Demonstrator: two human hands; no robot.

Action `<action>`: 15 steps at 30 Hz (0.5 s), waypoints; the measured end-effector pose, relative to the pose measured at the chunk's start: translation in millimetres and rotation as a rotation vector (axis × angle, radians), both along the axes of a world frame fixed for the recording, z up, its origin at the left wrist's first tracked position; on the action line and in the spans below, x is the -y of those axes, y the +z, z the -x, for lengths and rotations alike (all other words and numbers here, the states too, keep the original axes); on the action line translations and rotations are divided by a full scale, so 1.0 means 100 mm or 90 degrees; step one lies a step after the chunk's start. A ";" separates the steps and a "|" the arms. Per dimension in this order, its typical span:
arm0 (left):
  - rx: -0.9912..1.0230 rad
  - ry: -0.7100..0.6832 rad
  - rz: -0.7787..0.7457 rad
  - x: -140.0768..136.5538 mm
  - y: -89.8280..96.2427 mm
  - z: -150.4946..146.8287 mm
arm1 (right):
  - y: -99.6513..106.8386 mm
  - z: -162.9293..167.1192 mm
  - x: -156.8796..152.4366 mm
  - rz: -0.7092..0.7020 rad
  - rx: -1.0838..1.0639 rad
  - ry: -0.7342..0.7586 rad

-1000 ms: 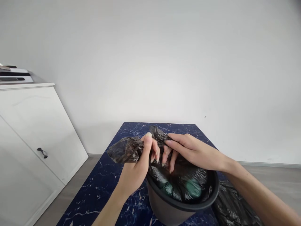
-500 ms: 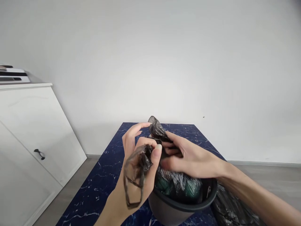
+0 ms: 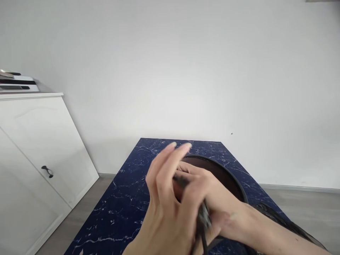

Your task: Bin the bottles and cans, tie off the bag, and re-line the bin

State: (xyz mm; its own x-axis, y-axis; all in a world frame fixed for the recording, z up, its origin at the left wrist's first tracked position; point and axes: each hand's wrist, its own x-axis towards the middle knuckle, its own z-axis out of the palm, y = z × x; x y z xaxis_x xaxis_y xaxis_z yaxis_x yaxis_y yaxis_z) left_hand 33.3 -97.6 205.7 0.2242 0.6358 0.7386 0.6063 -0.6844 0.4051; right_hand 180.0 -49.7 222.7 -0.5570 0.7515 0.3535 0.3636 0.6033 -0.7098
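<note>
Pinching a thin black bag [image 3: 204, 214] between them, the left hand [image 3: 166, 207] and right hand [image 3: 221, 200] both grip it, though it looks blurry. The bag could rip if they pull too hard. The bin [image 3: 221, 174] just past the hands could tip if bumped. Under the hands is a dark blue tabletop [image 3: 119, 202]; to their left, a white cupboard [image 3: 37, 141]; ahead, a pale wall [image 3: 170, 74].

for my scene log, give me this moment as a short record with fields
left hand: two fingers raised, overlapping the right hand
black plastic: between the hands, blurred; exact grip unclear
bin: behind the hands, on the blue table
more plastic: right of bin
white cabinet: far left
</note>
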 end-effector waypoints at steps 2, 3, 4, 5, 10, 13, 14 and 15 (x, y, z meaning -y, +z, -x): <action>0.027 0.012 -0.044 -0.12 -0.01 0.07 | 0.07 -0.02 -0.02 0.080 -0.084 -0.014; 0.063 0.006 -0.030 -0.18 -0.02 0.11 | 0.10 -0.04 -0.03 0.128 -0.117 -0.020; 0.099 -0.005 0.001 -0.24 -0.02 0.15 | 0.13 -0.06 -0.04 0.172 -0.142 -0.024; 0.126 -0.020 0.047 -0.29 -0.02 0.17 | 0.16 -0.08 -0.05 0.205 -0.157 -0.030; 0.176 -0.111 0.247 -0.44 -0.08 0.13 | 0.18 -0.17 -0.09 0.253 -0.172 -0.111; 0.226 -0.113 0.257 -0.49 -0.11 0.07 | 0.16 -0.20 -0.09 0.263 -0.171 -0.143; 0.225 -0.112 0.270 -0.50 -0.11 0.07 | 0.16 -0.21 -0.09 0.256 -0.172 -0.158; 0.217 -0.109 0.292 -0.50 -0.10 0.07 | 0.15 -0.22 -0.09 0.242 -0.174 -0.177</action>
State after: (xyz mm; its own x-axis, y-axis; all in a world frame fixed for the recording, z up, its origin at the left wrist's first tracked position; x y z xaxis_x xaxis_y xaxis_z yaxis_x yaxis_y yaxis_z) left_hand 26.3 -47.3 195.3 0.1498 0.8828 0.4451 0.2866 -0.4697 0.8350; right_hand 201.9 -40.7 238.1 -0.2445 0.9606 0.1317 0.2446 0.1926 -0.9503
